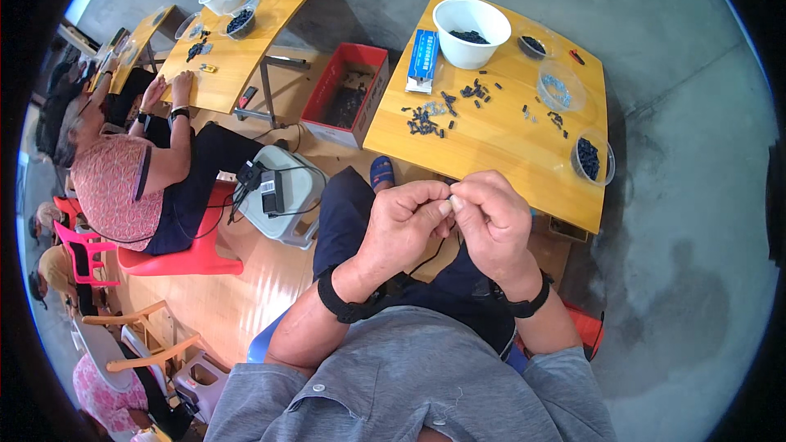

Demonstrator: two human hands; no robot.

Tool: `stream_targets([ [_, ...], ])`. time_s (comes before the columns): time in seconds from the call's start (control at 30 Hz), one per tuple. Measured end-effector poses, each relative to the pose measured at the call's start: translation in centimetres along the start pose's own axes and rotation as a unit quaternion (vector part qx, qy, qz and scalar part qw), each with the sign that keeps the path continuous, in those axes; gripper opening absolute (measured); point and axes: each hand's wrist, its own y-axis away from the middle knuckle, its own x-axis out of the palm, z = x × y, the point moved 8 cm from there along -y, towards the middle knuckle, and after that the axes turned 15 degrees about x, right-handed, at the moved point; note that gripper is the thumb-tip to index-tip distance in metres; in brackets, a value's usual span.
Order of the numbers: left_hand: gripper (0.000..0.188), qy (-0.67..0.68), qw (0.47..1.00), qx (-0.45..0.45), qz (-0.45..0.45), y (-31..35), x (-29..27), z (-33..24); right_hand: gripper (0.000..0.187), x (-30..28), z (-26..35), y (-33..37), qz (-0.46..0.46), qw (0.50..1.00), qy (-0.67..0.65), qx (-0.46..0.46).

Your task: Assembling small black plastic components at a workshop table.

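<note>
Over my lap, just off the near edge of the yellow wooden table (499, 151), my left hand (395, 229) and my right hand (498, 225) meet fingertip to fingertip. Both are closed in a pinch. A speck of something dark shows between the fingers, too small and covered to name. Beyond them on the table lie several small black parts (424, 122), with more black pieces (475, 92) farther back. Small silvery pieces (530, 115) and a few black ones (557, 120) are scattered to the right.
A white bucket (465, 51) with black pieces and a blue box (422, 60) stand at the back left. Along the right are clear tubs of black parts (588, 160) and silvery bits (557, 90). A red carton (348, 90) and grey stool (282, 200) are left; another person (123, 168) works there.
</note>
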Motion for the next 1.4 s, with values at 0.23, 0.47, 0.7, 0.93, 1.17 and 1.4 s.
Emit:
stream_targets([
  [0.23,0.011,0.056,0.997,-0.051,0.003,0.1,0.9,0.8,0.010,-0.7,-1.2,0.6,0.000,1.000,-0.002,0.020],
  [0.47,0.013,0.103,0.994,-0.032,0.005,-0.5,1.4,-0.1,0.014,-0.7,-3.2,-0.5,0.093,0.962,-0.188,0.176],
  [0.7,0.008,0.052,0.998,0.001,-0.023,-0.6,0.5,0.8,0.032,0.1,-6.5,0.3,0.111,0.894,-0.278,0.334],
  [0.93,0.007,0.070,0.996,0.040,0.033,-1.0,1.3,-0.4,0.055,2.9,-7.0,2.2,0.252,0.750,-0.404,0.459],
  [1.17,0.010,0.142,0.987,0.007,0.081,-0.1,2.2,-0.5,0.060,4.2,-5.7,3.6,0.373,0.685,-0.470,0.414],
  [1.4,0.012,0.131,0.980,0.011,0.147,-0.2,3.0,-0.7,0.059,4.2,-5.3,5.0,0.384,0.641,-0.508,0.428],
])
